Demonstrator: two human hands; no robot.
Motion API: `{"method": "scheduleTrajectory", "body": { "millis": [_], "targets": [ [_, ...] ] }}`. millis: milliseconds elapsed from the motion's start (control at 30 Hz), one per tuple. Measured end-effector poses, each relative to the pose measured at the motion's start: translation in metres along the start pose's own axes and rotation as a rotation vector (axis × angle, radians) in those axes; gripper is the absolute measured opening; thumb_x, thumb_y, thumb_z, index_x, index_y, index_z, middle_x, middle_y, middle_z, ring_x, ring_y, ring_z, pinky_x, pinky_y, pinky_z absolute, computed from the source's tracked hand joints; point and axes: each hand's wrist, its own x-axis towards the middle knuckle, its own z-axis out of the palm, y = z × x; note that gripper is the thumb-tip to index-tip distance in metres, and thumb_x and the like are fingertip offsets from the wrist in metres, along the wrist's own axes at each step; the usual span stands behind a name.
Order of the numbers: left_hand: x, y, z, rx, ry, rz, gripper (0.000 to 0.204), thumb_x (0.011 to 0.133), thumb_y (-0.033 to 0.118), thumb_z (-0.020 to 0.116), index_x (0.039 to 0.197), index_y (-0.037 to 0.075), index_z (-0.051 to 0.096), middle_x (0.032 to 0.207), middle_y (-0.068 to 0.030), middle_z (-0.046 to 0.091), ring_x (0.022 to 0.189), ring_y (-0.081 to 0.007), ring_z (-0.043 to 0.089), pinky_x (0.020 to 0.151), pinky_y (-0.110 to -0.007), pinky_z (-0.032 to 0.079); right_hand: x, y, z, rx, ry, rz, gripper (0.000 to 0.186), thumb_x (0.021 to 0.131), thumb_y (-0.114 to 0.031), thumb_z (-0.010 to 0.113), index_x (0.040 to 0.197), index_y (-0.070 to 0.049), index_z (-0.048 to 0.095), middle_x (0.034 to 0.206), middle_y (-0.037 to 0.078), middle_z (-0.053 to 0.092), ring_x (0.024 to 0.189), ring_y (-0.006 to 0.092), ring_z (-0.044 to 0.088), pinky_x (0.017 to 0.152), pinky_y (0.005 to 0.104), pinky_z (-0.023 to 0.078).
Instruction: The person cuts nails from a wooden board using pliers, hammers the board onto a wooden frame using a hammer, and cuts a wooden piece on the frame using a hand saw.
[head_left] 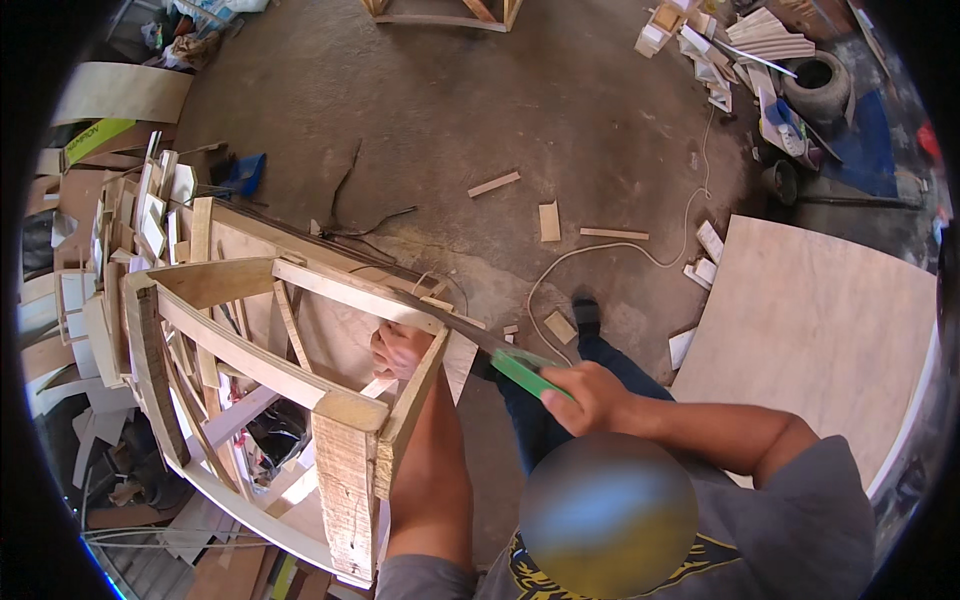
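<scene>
A hand saw with a green handle [527, 375] is in my right hand [592, 398], whose fingers are wrapped round the grip. Its dark blade [462, 328] runs up and left, along the near-right corner of a wooden frame [345, 290]. That frame is built of pale, partly curved rails and thick posts and stands to my left. My left forearm passes beside its right post, and my left hand [400, 350] is closed on the frame just under the top rail. My left fingertips are partly hidden. Whether the saw teeth touch the wood I cannot tell.
Wood offcuts [140, 220] are heaped at the left. A plywood sheet [815, 320] lies at the right. A pale cord [600, 245] winds over the floor among small wood strips [549, 222]. Another wooden frame [440, 18] shows at the top; scrap and a round pot [818, 85] are far right.
</scene>
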Motion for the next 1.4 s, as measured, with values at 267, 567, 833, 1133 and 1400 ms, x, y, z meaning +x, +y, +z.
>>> {"method": "scheduleTrajectory", "body": {
  "millis": [267,567,833,1133,1400],
  "targets": [
    [0.000,-0.002,0.003,0.006,0.007,0.016,0.029,0.100,0.035,0.058,0.121,0.021,0.074,0.127,-0.0003,0.065,0.127,-0.0273,0.058,0.116,-0.070,0.026,0.009,-0.004,-0.003,0.005,-0.018,-0.020,0.031,0.099,-0.033,0.055,0.095,-0.003,0.063,0.075,0.025,0.068,0.077,0.0498,0.067,0.072,0.0601,0.051],
    [0.001,-0.011,0.013,0.006,0.033,0.048,0.030,0.101,0.035,0.057,0.122,0.021,0.073,0.128,-0.0005,0.065,0.127,-0.0271,0.058,0.116,-0.070,0.026,0.043,0.011,0.014,-0.063,-0.005,-0.005,0.031,0.099,-0.033,0.053,0.095,-0.004,0.064,0.076,0.026,0.067,0.079,0.0500,0.068,0.073,0.0591,0.052],
    [-0.004,0.010,0.002,0.011,-0.057,0.056,0.035,0.101,0.037,0.055,0.127,0.022,0.073,0.131,-0.0014,0.064,0.129,-0.0277,0.057,0.117,-0.070,0.025,0.061,0.024,0.009,-0.097,-0.023,-0.042,0.029,0.098,-0.031,0.056,0.093,-0.003,0.063,0.081,0.027,0.067,0.078,0.0507,0.067,0.071,0.0582,0.053],
    [0.012,-0.035,0.056,0.050,0.057,0.215,0.038,0.101,0.042,0.053,0.129,0.024,0.073,0.134,-0.0001,0.064,0.130,-0.0293,0.056,0.117,-0.070,0.023,0.044,0.030,0.016,-0.120,-0.016,-0.120,0.029,0.098,-0.031,0.057,0.093,-0.003,0.062,0.079,0.027,0.067,0.079,0.0504,0.067,0.075,0.0598,0.051],
    [0.008,-0.021,0.038,0.034,0.034,0.165,0.038,0.101,0.042,0.053,0.127,0.024,0.074,0.134,0.0005,0.064,0.129,-0.0287,0.056,0.116,-0.069,0.024,0.024,0.036,0.008,-0.048,-0.016,-0.108,0.029,0.097,-0.032,0.056,0.095,-0.004,0.063,0.081,0.026,0.067,0.080,0.0510,0.066,0.073,0.0594,0.051]
  ]
}}
